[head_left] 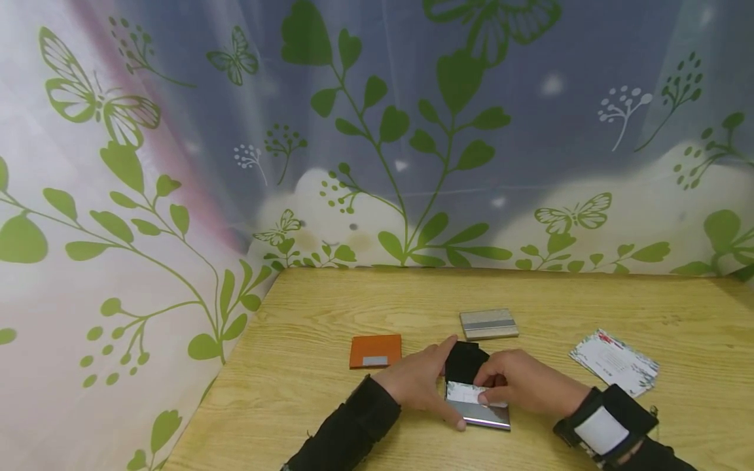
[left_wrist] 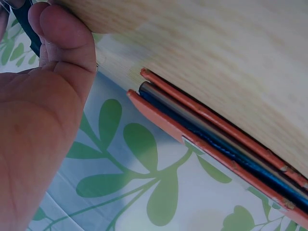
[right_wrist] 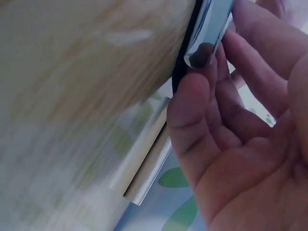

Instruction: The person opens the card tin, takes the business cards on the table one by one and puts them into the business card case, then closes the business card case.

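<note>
A black card case with a silver metal front lies unfolded on the table in the head view. A white printed card shows in its lower half. Along the case's left side, my left hand holds it, thumb at the lower corner and fingers by the raised flap. My right hand pinches the card between thumb and fingers, covering its right end. In the right wrist view the thumb is at the edge of the case; the left wrist view does not show the left hand's hold.
An orange card case lies to the left of the hands, seen edge-on in the left wrist view. Behind them is a beige and silver card case. Several white printed cards are at the right. A patterned curtain borders the table.
</note>
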`<state>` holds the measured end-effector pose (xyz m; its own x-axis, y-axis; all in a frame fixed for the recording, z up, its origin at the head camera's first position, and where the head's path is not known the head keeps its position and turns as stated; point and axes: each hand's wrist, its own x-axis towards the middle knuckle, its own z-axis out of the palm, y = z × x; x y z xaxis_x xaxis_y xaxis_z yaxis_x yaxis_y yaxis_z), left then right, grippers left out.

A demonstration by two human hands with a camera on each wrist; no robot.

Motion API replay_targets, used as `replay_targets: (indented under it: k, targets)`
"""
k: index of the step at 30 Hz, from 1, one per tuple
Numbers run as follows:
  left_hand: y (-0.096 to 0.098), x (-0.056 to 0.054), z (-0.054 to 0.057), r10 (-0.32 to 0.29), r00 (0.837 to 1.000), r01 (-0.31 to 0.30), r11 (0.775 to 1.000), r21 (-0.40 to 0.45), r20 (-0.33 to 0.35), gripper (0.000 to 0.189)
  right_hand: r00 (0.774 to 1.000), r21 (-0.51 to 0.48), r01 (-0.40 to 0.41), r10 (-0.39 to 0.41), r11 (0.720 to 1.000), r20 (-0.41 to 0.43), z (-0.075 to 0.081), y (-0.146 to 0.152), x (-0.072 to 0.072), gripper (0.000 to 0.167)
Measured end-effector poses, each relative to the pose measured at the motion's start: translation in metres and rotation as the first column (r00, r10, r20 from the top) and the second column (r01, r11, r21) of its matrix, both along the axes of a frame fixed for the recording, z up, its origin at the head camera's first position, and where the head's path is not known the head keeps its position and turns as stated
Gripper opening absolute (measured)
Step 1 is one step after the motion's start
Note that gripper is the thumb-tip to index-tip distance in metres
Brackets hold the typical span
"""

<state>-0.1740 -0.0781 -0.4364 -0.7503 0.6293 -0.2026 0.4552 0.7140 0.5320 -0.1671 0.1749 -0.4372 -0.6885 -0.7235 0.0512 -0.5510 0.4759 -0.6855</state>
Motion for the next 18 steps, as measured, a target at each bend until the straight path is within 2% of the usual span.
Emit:
replay_targets:
  k: [4,7,9,12,14,16,18]
  targets:
    - [0.0,0.0,0.0,-0.003,1.0,0.003,1.0,0.001,0.002,0.133,0.997,0.034,-0.035,0.037,0.999,-0.069,0.002,0.0,0.002,0.013]
    - [0.001,-0.001,0.0,-0.002,1.0,0.002,1.0,-0.001,0.004,0.133,0.99,0.085,-0.069,0.079,0.994,-0.117,0.007,0.001,0.006,0.026]
    - [0.001,-0.001,0.001,0.001,1.0,-0.001,1.0,-0.005,0.001,0.133,0.992,0.144,-0.056,0.071,0.988,-0.102,0.013,0.001,0.011,0.039]
    - [0.001,-0.002,0.0,0.004,1.0,-0.004,1.0,-0.012,-0.006,0.134,0.998,0.219,0.027,-0.016,0.975,-0.055,0.024,0.003,0.016,0.054]
    - [0.001,-0.001,0.0,0.005,1.0,-0.005,1.0,-0.015,-0.007,0.134,0.992,0.259,0.113,-0.095,0.959,-0.08,0.031,0.008,0.014,0.054]
    - [0.001,-0.001,0.0,0.003,1.0,-0.003,1.0,-0.014,-0.006,0.134,0.977,0.286,0.199,-0.167,0.937,-0.133,0.036,0.02,0.01,0.046]
    - [0.001,0.0,0.001,0.0,1.0,0.0,1.0,-0.014,-0.003,0.134,0.952,0.33,0.291,-0.238,0.898,-0.19,0.04,0.038,0.002,0.037]
